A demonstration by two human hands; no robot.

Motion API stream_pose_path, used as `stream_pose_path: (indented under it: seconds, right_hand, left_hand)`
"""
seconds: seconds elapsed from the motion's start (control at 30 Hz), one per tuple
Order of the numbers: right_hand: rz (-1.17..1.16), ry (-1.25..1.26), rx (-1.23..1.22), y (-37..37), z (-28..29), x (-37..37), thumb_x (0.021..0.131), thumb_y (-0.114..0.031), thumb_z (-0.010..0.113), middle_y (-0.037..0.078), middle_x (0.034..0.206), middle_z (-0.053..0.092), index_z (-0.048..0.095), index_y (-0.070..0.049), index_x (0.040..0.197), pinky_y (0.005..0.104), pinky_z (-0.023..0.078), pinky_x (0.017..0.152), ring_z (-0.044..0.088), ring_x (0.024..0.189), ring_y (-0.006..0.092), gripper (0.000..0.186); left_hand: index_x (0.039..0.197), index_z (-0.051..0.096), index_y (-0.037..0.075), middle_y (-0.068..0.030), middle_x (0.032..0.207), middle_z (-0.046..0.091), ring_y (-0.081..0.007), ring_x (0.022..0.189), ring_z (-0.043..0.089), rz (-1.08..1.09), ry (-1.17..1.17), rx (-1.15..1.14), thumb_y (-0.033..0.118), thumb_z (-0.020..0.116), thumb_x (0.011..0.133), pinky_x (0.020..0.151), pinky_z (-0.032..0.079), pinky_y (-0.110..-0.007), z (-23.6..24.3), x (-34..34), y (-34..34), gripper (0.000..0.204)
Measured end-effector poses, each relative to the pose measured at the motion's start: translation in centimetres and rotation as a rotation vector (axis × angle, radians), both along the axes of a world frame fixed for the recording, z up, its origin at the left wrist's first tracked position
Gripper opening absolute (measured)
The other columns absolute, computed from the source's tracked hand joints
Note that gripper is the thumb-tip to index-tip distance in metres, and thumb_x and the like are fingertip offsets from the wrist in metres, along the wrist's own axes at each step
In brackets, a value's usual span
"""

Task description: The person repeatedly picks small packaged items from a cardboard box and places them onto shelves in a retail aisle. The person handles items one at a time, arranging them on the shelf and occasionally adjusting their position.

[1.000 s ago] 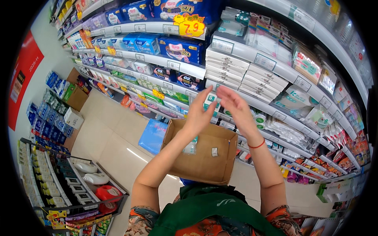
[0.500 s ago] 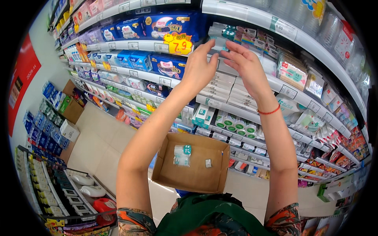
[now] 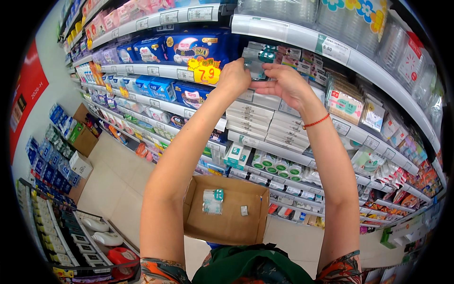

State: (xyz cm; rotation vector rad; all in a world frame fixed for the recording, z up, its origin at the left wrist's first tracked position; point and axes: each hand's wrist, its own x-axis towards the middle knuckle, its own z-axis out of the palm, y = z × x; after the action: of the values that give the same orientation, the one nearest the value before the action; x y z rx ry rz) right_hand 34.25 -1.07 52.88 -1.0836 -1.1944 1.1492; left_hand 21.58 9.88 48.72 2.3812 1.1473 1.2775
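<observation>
Both my arms reach up to a shop shelf. My left hand [image 3: 235,75] and my right hand [image 3: 283,84] together hold a small clear packet with a green label [image 3: 257,60] against the row of like packets on the upper shelf [image 3: 283,35]. A red string band sits on my right wrist. Below my arms an open cardboard box [image 3: 229,227] rests in front of my body; a clear packet with a green label [image 3: 213,201] and a tiny grey item [image 3: 244,210] lie on its bottom.
Shelves of boxed and bagged goods curve from the far left to the right, with a yellow price tag [image 3: 205,71] near my left hand. White flat boxes [image 3: 265,124] fill the shelf below. A low display rack [image 3: 71,236] and cardboard cartons [image 3: 82,137] stand at the left, on a tiled floor.
My hands rose from just above the box to the upper shelf, carrying the small packet. The view tilted upward, and the box now sits lower in the picture.
</observation>
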Motion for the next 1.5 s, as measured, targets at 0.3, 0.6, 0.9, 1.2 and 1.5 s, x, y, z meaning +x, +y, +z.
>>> stream_pose_path:
  seconds: [0.3, 0.6, 0.9, 1.2, 1.5]
  right_hand:
    - [-0.009, -0.039, -0.054, 1.5, 0.0, 0.4, 0.094, -0.006, 0.044, 0.029, 0.133, 0.037, 0.020, 0.014, 0.139, 0.0414, 0.053, 0.085, 0.062, 0.099, 0.0363, 0.055]
    - [-0.033, -0.019, -0.029, 1.7, -0.7, 0.6, 0.093, -0.004, 0.040, 0.032, 0.134, 0.038, 0.019, 0.015, 0.140, 0.0410, 0.056, 0.078, 0.065, 0.094, 0.0379, 0.055]
    - [-0.035, -0.137, 0.001, 1.0, -1.0, 0.0, 0.094, -0.005, 0.039, 0.029, 0.129, 0.046, 0.017, 0.014, 0.141, 0.0356, 0.056, 0.077, 0.066, 0.096, 0.0312, 0.055]
    - [-0.133, -0.214, 0.175, -0.4, -0.8, -0.5, 0.093, -0.010, 0.049, 0.025, 0.123, 0.052, 0.033, 0.007, 0.138, 0.0304, 0.056, 0.075, 0.068, 0.093, 0.0257, 0.051]
    - [-0.303, -0.293, 0.222, -3.7, -1.2, -1.6, 0.089, -0.013, 0.057, 0.007, 0.102, 0.060, 0.059, -0.001, 0.114, 0.0233, 0.048, 0.058, 0.063, 0.067, 0.0121, 0.028]
  left_hand:
    - [0.115, 0.059, -0.003, -0.0276, 0.109, 0.062, -0.0401, 0.107, 0.057, 0.095, 0.310, -0.162, 0.018, 0.059, 0.081, 0.092, 0.045, -0.045, 1.7, 1.4, -0.8, 0.040]
    - [0.123, 0.054, 0.003, -0.0206, 0.111, 0.063, -0.0344, 0.108, 0.058, 0.159, -0.003, -0.099, 0.013, 0.064, 0.079, 0.091, 0.046, -0.042, 0.0, 2.1, 0.1, 0.047]
    - [0.111, 0.065, 0.007, -0.0156, 0.093, 0.069, -0.0262, 0.085, 0.067, -0.049, -0.265, -0.105, 0.004, 0.064, 0.079, 0.079, 0.051, -0.034, 0.6, 1.8, 0.6, 0.033]
    - [0.110, 0.064, 0.004, -0.0165, 0.091, 0.069, -0.0248, 0.084, 0.067, -0.223, -0.605, -0.156, -0.003, 0.057, 0.079, 0.077, 0.051, -0.032, 1.7, -0.4, -0.7, 0.033]
    - [0.121, 0.058, 0.002, -0.0050, 0.098, 0.065, -0.0085, 0.077, 0.058, -0.311, -0.575, -0.358, 0.003, 0.058, 0.086, 0.069, 0.050, -0.023, 1.5, -4.7, -6.2, 0.035]
